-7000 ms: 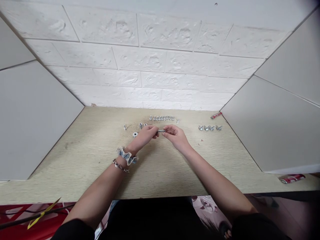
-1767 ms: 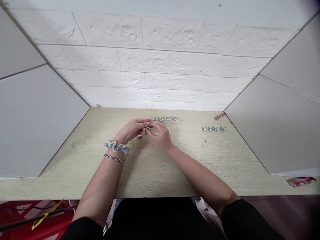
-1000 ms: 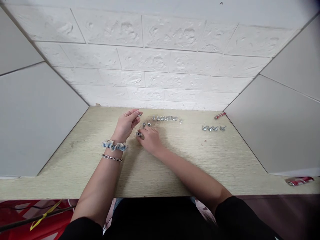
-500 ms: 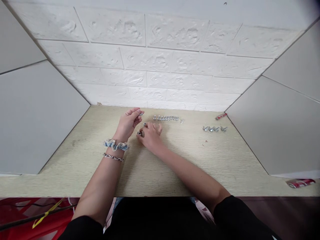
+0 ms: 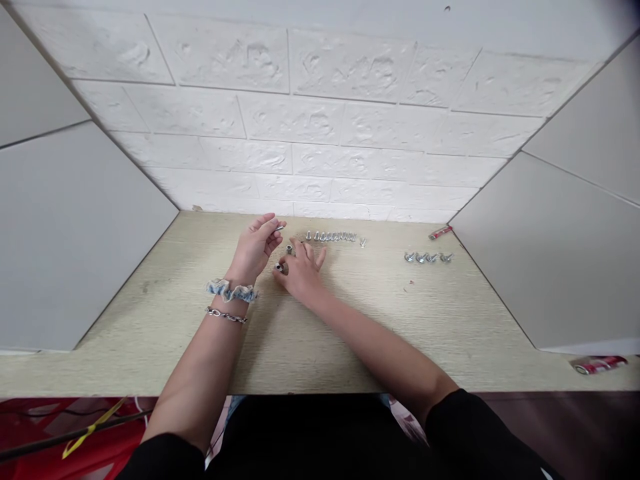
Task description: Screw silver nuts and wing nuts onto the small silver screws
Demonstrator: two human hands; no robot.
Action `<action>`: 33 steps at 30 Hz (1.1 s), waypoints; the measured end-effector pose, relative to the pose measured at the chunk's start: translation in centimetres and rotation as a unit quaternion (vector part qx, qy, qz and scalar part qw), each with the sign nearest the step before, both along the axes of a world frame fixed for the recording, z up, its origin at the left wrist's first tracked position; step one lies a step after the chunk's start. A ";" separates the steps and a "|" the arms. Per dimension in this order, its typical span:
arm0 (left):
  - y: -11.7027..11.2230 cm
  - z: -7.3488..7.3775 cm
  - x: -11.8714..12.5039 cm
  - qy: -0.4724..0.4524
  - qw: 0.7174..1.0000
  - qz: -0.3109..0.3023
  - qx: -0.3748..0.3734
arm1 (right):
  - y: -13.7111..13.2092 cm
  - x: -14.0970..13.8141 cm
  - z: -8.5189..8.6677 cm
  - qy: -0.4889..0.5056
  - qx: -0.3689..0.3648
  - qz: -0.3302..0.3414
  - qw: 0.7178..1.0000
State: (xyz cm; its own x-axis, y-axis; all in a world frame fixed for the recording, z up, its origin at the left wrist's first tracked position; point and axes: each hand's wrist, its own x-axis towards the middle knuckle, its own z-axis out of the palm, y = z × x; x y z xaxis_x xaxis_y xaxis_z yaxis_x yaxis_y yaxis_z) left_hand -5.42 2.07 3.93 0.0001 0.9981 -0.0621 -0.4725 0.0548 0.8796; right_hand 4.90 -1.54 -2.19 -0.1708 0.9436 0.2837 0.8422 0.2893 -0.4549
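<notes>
My left hand (image 5: 254, 247) is raised a little above the wooden table (image 5: 210, 320), its fingertips pinched on a small silver bolt (image 5: 279, 228). My right hand (image 5: 303, 270) rests low on the table with its fingers spread. Its thumb touches a small round metal washer (image 5: 279, 267), and a small metal nut (image 5: 289, 249) stands just beyond its fingers. A row of several silver bolts (image 5: 331, 236) lies behind both hands.
Several wing nuts (image 5: 426, 257) lie in a row at the right. A red marker (image 5: 439, 232) lies at the back right corner, and a red object (image 5: 597, 364) sits at the front right edge. White panels wall in the table on both sides.
The two hands held one piece together, then parted. My left hand lifted away with the bolt. My right hand dropped to the washer on the table and spread its fingers.
</notes>
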 end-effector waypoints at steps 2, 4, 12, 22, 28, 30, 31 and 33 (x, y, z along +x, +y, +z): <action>0.0 0.0 0.0 0.007 1.000 -0.003 0.000 | 0.0 0.0 -0.1 0.001 -0.001 -0.001 1.000; 0.0 -0.1 0.1 0.012 1.000 -0.005 0.002 | 0.1 -0.1 -0.1 0.004 -0.005 0.000 1.000; 0.0 -0.2 0.3 0.015 0.999 -0.031 -0.014 | -0.4 1.0 0.9 0.105 0.054 -0.032 0.993; -0.8 -1.0 1.7 0.059 0.991 -0.113 -0.046 | 0.7 2.3 1.6 0.453 -0.017 0.010 0.891; -1.4 -1.0 2.8 0.079 0.988 -0.124 -0.049 | 2.9 4.8 2.0 0.507 -0.143 0.030 0.849; -1.7 -0.6 3.0 0.109 0.986 -0.117 -0.042 | 3.7 7.0 2.9 0.467 -0.121 0.017 0.876; -1.8 -0.5 3.0 0.127 0.985 -0.110 -0.036 | 4.0 8.3 3.5 0.426 -0.093 0.002 0.900; -1.9 -0.2 3.0 0.161 0.982 -0.092 -0.021 | 4.4 11.1 4.4 0.292 -0.035 -0.042 0.955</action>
